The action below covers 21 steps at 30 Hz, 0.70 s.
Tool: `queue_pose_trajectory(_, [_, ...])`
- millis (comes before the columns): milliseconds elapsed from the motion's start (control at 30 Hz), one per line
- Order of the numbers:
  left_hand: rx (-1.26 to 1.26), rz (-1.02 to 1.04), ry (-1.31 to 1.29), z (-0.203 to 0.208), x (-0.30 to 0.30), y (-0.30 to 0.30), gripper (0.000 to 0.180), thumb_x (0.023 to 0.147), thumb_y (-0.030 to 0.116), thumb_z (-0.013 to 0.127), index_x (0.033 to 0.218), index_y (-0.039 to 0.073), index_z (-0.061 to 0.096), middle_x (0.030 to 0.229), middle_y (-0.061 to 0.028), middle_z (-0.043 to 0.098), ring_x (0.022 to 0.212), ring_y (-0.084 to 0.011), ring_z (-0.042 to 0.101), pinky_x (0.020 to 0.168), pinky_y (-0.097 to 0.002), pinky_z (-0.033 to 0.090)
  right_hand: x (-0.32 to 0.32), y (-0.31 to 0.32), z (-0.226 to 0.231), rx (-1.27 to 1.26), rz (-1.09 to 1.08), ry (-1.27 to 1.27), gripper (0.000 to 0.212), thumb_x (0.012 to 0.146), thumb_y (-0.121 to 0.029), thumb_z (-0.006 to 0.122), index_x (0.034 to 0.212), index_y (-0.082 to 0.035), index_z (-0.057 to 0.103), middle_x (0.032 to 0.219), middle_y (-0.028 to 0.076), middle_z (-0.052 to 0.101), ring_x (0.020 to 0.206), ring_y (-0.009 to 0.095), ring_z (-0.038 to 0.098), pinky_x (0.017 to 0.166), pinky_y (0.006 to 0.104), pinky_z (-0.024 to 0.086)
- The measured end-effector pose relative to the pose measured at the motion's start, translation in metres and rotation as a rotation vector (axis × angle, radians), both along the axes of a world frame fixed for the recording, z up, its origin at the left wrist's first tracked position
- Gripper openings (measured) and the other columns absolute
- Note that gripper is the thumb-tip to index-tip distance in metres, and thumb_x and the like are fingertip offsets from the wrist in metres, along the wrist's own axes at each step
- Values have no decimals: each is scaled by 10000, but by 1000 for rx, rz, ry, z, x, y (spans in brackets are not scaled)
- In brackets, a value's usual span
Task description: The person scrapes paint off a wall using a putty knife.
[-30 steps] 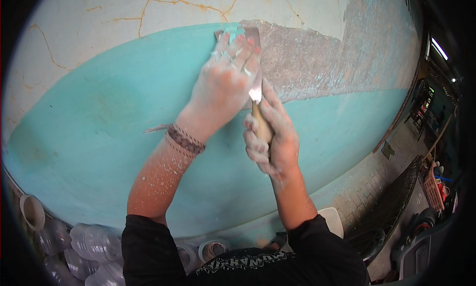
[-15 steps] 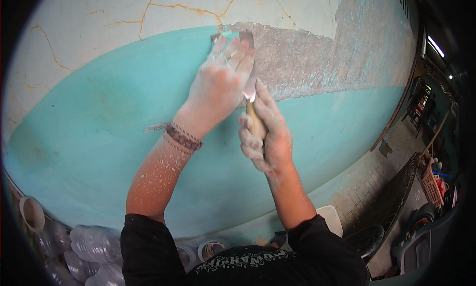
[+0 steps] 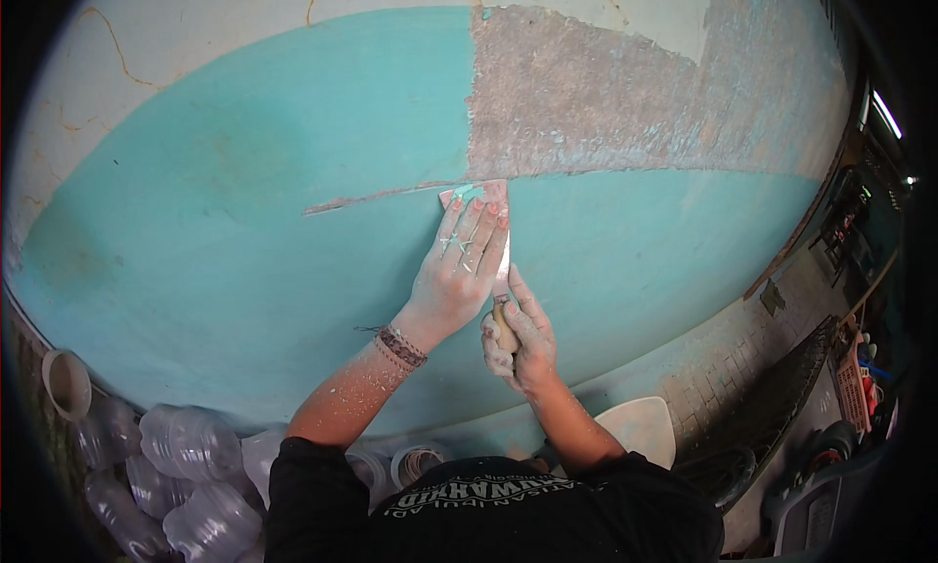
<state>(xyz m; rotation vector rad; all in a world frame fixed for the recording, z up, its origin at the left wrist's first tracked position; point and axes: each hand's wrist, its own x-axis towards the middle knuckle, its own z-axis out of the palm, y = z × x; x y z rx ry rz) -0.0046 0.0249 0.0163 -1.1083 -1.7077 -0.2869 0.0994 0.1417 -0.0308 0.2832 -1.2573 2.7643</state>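
A scraper with a wide metal blade (image 3: 503, 270) and a pale wooden handle is pressed to a turquoise painted wall (image 3: 293, 104). My right hand (image 3: 532, 343), dusty with powder, wraps round its handle. My left hand (image 3: 457, 270) lies on the blade with fingers stretched toward its edge, and bits of turquoise paint cling to the fingers. The blade's edge sits at the lower left corner of a rough grey-brown stripped patch (image 3: 576, 94). Leftward from the blade runs a thin scraped line (image 3: 371, 198). Loose turquoise paint shows on the blade beyond my fingertips.
Clear plastic bottles (image 3: 191, 444) pile up at the lower left, beside a round pale container (image 3: 66, 384). A cream chair (image 3: 640, 428) stands at the lower right. Farther right are a grey tub (image 3: 816, 509) and a pink basket (image 3: 853, 382). Cracks mark the upper white wall.
Both hands and the scraper have moved down the wall, from the top of the stripped patch to its lower edge. The view has shifted, and the patch's left edge and the thin line show now.
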Motion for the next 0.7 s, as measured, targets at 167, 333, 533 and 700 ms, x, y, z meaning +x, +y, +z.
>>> queue_pose_trajectory(167, [21, 18, 24, 0, 1, -4, 490, 802, 68, 575, 1265, -89, 543, 1374, -234, 486, 1312, -390, 447, 1097, -539, 377, -1, -1, 0, 1, 8, 6, 571, 1010, -176, 456, 1534, -165, 229, 784, 98, 540, 465, 98, 417, 368, 206, 296])
queue_pose_trajectory(333, [44, 11, 8, 9, 0, -8, 483, 803, 58, 584, 1263, -87, 546, 1373, -234, 488, 1313, -392, 447, 1097, -540, 378, -5, -7, 7, -29, 56, 23, 574, 1015, -175, 471, 1536, -164, 228, 776, 81, 539, 467, 91, 420, 370, 206, 293])
queue_pose_trajectory(533, [11, 5, 37, 21, -5, -13, 463, 817, 68, 565, 1256, -79, 555, 1359, -231, 503, 1318, -378, 447, 1093, -542, 383, -7, -13, 15, -52, 17, 1, 575, 1017, -179, 471, 1536, -160, 224, 784, 88, 539, 457, 95, 417, 373, 204, 305])
queue_pose_trajectory(700, [-21, -21, -5, 26, -5, -15, 458, 815, 77, 570, 1246, -77, 563, 1358, -231, 505, 1326, -372, 439, 1090, -545, 386, -7, -16, 18, -86, 46, -20, 560, 1022, -189, 458, 1534, -175, 230, 794, 91, 534, 452, 98, 410, 372, 205, 307])
